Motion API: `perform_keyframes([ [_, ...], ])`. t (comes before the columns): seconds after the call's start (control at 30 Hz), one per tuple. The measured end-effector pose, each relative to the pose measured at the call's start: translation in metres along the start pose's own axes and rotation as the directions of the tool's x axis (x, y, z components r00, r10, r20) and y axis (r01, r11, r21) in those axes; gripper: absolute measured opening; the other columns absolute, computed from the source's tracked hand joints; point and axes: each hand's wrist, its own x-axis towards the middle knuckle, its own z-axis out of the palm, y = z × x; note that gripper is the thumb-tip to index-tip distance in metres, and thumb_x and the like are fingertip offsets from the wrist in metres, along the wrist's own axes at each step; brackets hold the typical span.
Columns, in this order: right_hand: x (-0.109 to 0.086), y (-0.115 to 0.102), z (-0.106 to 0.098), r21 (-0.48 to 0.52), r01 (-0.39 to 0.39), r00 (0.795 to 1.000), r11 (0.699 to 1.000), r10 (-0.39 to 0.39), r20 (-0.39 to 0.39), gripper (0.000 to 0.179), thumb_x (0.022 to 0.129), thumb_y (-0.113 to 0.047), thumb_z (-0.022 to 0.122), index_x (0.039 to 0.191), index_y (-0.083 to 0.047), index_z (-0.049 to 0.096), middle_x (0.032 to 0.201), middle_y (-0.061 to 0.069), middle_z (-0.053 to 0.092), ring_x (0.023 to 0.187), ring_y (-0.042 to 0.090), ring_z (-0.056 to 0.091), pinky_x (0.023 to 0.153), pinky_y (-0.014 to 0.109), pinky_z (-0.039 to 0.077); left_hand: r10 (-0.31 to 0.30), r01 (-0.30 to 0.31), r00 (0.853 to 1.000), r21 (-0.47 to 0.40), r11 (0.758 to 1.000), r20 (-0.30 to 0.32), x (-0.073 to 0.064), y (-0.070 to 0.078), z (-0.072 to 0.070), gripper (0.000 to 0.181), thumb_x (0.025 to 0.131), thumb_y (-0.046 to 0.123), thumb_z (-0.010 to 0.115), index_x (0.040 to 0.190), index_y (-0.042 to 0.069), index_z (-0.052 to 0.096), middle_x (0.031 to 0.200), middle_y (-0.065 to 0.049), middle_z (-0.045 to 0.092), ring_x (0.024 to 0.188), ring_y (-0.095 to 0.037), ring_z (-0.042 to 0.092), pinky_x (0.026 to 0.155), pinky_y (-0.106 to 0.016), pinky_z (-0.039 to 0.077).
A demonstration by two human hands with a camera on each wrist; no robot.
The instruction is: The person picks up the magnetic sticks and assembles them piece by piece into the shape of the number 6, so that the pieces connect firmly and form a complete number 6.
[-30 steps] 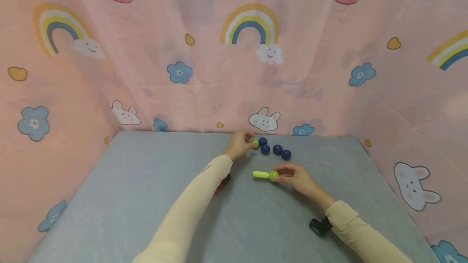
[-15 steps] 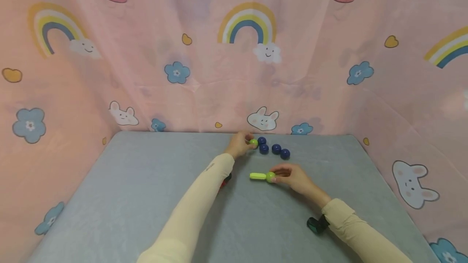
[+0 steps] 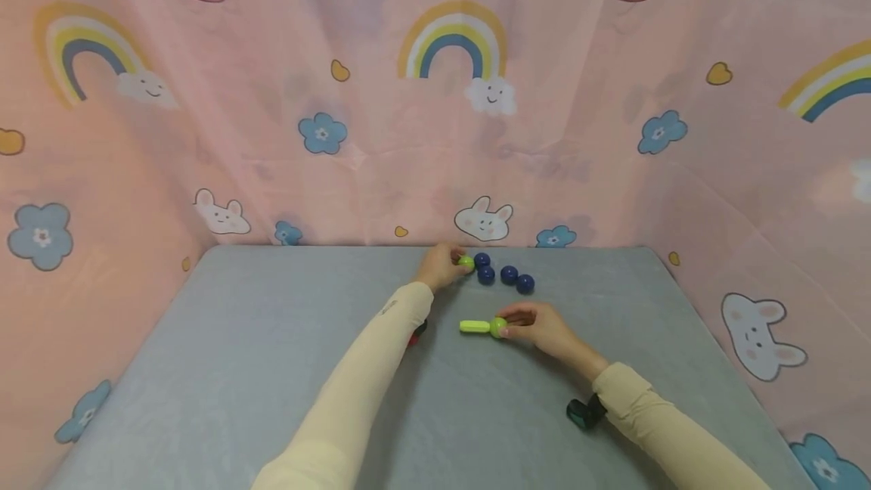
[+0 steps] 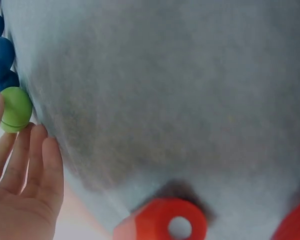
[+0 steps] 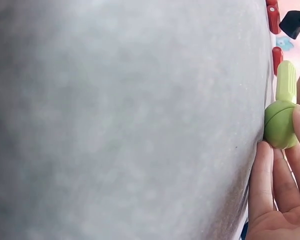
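Note:
Near the table's back edge, my left hand (image 3: 440, 266) pinches a green ball (image 4: 16, 109) between thumb and fingertips. Several dark blue balls (image 3: 509, 274) lie just to its right, the closest right beside the green one. Closer to me, my right hand (image 3: 544, 330) holds a second green ball (image 5: 280, 124) between thumb and fingers. A light green ribbed stick (image 3: 474, 327) meets this ball on its left side, lying in line with it. The palm side of the right hand shows in the right wrist view, fingertips at the ball's lower edge.
A red piece with a round hole (image 4: 161, 220) lies under the left forearm, mostly hidden in the head view. Another red piece (image 4: 296, 222) is at the corner of the left wrist view. A black device (image 3: 585, 412) sits at the right wrist. Pink printed cloth (image 3: 381, 172) walls the grey table (image 3: 272, 339).
The head view has shifted slightly, so everything appears a little further left. Both hands keep their holds on the green balls, in about the same places on the table.

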Motion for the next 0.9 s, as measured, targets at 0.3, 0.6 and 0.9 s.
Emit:
perform_keyframes([
  [0.3,0.007,0.018,0.001,0.019,0.003,1.000,1.000,-0.004,0.013,0.037,0.089,-0.022,0.074,0.121,-0.005,0.068,0.119,0.014,0.071,0.107,0.024,0.068,0.092,0.040,0.057,-0.001,0.002,1.000,0.030,1.000,-0.025,0.003,-0.002,0.003,0.033,0.091,0.017,0.072,0.121,0.005,0.069,0.120,-0.011,0.071,0.113,-0.025,0.064,0.100,-0.039,0.052],
  [0.6,0.007,0.018,-0.002,0.020,0.012,1.000,1.000,-0.012,0.018,0.038,0.088,-0.025,0.075,0.120,-0.006,0.069,0.118,0.013,0.071,0.106,0.022,0.068,0.090,0.037,0.057,-0.019,0.021,0.999,0.060,0.998,-0.038,0.003,-0.003,-0.004,0.029,0.089,0.018,0.074,0.113,0.003,0.071,0.112,-0.010,0.073,0.104,-0.022,0.066,0.093,-0.035,0.054],
  [0.9,0.009,0.019,-0.001,0.018,0.002,1.000,1.000,-0.002,0.019,0.038,0.088,-0.025,0.076,0.120,-0.006,0.069,0.118,0.013,0.071,0.105,0.021,0.068,0.090,0.035,0.057,0.016,-0.013,0.998,0.040,0.999,-0.058,-0.006,-0.003,-0.017,0.027,0.085,0.016,0.079,0.106,0.001,0.072,0.103,-0.011,0.073,0.095,-0.021,0.066,0.085,-0.032,0.055],
])
